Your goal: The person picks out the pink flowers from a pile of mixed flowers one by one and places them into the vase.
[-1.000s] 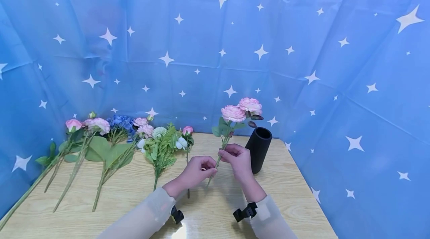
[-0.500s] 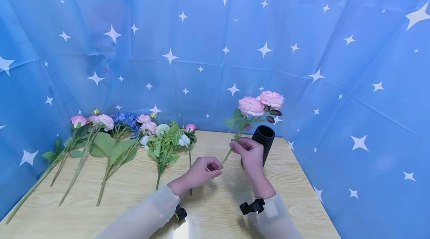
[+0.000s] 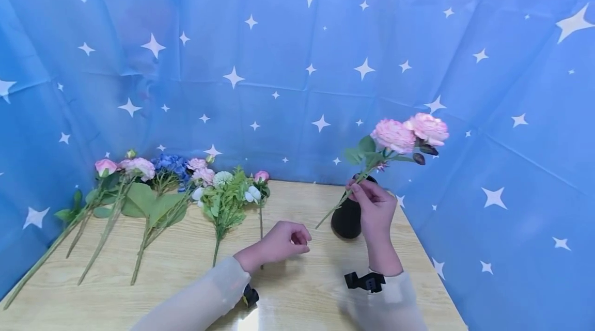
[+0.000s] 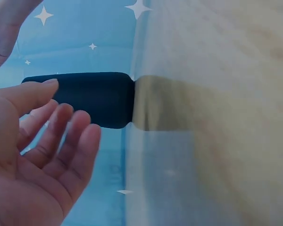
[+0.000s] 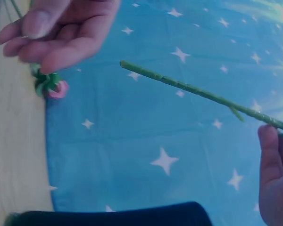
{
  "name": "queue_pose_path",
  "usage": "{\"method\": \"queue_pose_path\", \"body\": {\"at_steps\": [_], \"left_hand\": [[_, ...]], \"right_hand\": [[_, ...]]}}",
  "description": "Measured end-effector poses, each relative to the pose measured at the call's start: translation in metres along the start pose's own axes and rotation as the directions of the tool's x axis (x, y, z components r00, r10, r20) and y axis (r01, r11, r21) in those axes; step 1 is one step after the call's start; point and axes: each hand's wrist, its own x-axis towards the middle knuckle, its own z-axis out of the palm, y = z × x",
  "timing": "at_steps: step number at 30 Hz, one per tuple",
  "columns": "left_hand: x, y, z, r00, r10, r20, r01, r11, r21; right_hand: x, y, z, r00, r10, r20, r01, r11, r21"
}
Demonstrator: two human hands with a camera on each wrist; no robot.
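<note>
My right hand (image 3: 378, 212) pinches the green stem (image 5: 193, 89) of an artificial flower. Two pink blooms (image 3: 394, 136) lean up and to the right, with leaves and dark buds beneath them. The cut end of the stem points down to the left, free in the air. Behind that hand stands a black vase (image 3: 346, 221), its mouth partly hidden by the fingers. My left hand (image 3: 282, 240) hovers over the table to the left of the vase, holding nothing. Its fingers are loosely bent in the left wrist view, where the vase (image 4: 94, 100) shows beyond them.
Several artificial flowers lie along the left of the wooden table (image 3: 186, 295): pink ones (image 3: 139, 168), a blue hydrangea (image 3: 171, 167), a green leafy bunch (image 3: 226, 199) and a single pink rosebud (image 3: 262, 176). A blue star-patterned curtain (image 3: 279, 52) surrounds the table.
The left hand has let go of the stem and stays near its place. My right hand has carried the pink flower to the right and up, in front of the vase.
</note>
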Motion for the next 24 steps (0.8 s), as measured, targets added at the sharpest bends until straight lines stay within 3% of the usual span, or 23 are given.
{"method": "queue_pose_path", "body": {"at_steps": [6, 14, 19, 24], "left_hand": [[0.021, 0.012, 0.001, 0.999, -0.035, -0.038, 0.037, 0.998, 0.059], [0.049, 0.019, 0.02, 0.977, -0.07, -0.203, 0.111, 0.973, 0.202], [0.066, 0.021, 0.033, 0.95, -0.105, -0.293, 0.154, 0.977, 0.148], [0.075, 0.02, 0.047, 0.939, -0.158, -0.306, 0.181, 0.982, 0.048]], "right_hand": [[0.006, -0.018, -0.011, 0.995, -0.075, -0.073, 0.079, 0.995, 0.066], [0.01, -0.03, -0.023, 0.981, -0.139, -0.133, 0.146, 0.988, 0.043], [0.014, -0.031, -0.026, 0.972, -0.183, -0.147, 0.197, 0.976, 0.088], [0.015, -0.031, -0.028, 0.967, -0.211, -0.14, 0.226, 0.968, 0.108]]}}
